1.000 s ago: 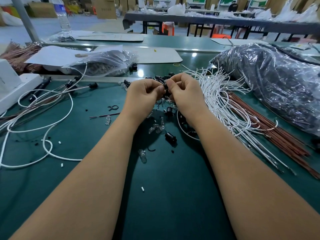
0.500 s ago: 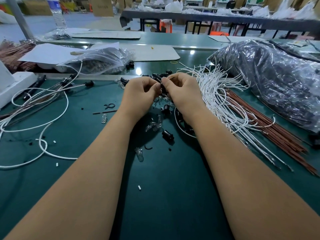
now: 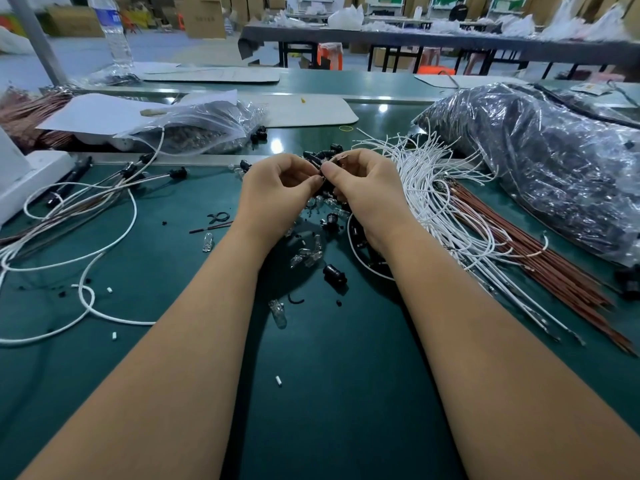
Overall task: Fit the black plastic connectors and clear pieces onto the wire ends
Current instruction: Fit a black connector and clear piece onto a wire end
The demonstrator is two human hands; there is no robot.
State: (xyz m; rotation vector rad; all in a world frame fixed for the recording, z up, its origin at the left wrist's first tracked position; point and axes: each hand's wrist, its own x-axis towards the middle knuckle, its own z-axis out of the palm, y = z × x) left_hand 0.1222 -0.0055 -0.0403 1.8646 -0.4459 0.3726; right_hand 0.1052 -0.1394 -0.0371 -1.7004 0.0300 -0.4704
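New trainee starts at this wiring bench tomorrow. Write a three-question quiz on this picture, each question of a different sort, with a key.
1. True or false: the left hand lies flat and empty on the green mat.
2. Which lies nearest the right forearm's outer side? A) the water bottle B) the bundle of loose white wires C) the sheet of white paper
3. Fill in: the right hand and left hand meet on a small ____ connector.

Key: 1 false, its fingers are curled and pinch the part. 2 B. 3 black.
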